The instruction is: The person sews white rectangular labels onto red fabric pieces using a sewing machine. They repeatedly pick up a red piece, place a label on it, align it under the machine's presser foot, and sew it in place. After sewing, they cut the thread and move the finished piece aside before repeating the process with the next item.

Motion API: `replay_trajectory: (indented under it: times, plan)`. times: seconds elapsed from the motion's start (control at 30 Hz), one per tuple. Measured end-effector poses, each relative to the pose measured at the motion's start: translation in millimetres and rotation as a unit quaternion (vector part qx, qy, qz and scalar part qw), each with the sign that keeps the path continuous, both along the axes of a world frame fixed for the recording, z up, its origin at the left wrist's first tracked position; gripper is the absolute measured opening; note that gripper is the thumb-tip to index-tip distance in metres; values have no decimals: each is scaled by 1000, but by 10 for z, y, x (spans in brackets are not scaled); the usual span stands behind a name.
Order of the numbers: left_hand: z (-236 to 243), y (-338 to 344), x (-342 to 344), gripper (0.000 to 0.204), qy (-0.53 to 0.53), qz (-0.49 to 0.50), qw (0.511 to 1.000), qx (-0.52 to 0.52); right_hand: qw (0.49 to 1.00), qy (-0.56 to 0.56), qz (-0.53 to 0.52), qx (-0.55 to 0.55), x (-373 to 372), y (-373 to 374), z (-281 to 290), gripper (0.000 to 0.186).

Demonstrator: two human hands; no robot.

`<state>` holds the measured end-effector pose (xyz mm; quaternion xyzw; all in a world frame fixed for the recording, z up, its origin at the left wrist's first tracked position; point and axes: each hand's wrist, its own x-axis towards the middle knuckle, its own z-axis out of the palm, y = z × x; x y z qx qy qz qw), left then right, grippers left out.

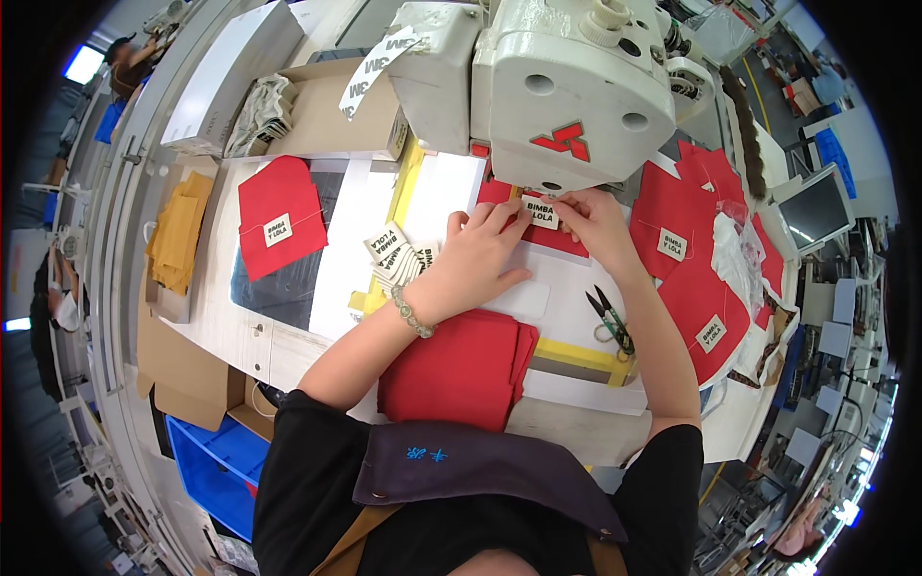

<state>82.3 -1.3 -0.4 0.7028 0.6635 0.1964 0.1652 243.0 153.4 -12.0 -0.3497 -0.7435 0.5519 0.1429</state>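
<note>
My left hand (475,264) has its fingers bent forward with fingertips on a small white printed label (541,217) and its thumb held apart. My right hand (595,226) pinches the same label's right edge. The label lies on red fabric (557,240) under the white sewing machine (576,106). Several similar labels (389,259) lie loosely piled left of my left hand. A stack of red fabric pieces (451,374) sits near me. Black-bladed scissors (613,322) lie beside my right forearm.
Labelled red pieces sit left (279,192) and right (691,298). Open cardboard (336,96) and long white (221,77) boxes stand at the back left, yellow pieces (182,230) far left, blue bins (206,461) lower left. Other people (134,62) are at the edges.
</note>
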Motion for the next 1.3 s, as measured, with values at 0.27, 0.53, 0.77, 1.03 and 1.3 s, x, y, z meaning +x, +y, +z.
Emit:
replay_trajectory:
  times: [0.27, 0.53, 0.77, 1.03, 1.3]
  plan:
    - [-128, 21, 83, 75, 121, -11, 991, 63, 991, -22, -43, 121, -57, 93, -108, 23]
    - [-144, 34, 119, 78, 178, -6, 982, 67, 986, -8, -45, 160, -95, 81, -138, 21]
    - [-165, 46, 178, 74, 213, 3, 973, 89, 986, -7, -45, 159, -101, 91, -157, 21]
    - [-207, 105, 188, 70, 247, 0, 964, 99, 981, -64, -14, 181, -30, -3, 89, 14]
    - [-196, 114, 202, 70, 237, 5, 966, 105, 831, -7, 134, 539, 305, 119, -6, 22]
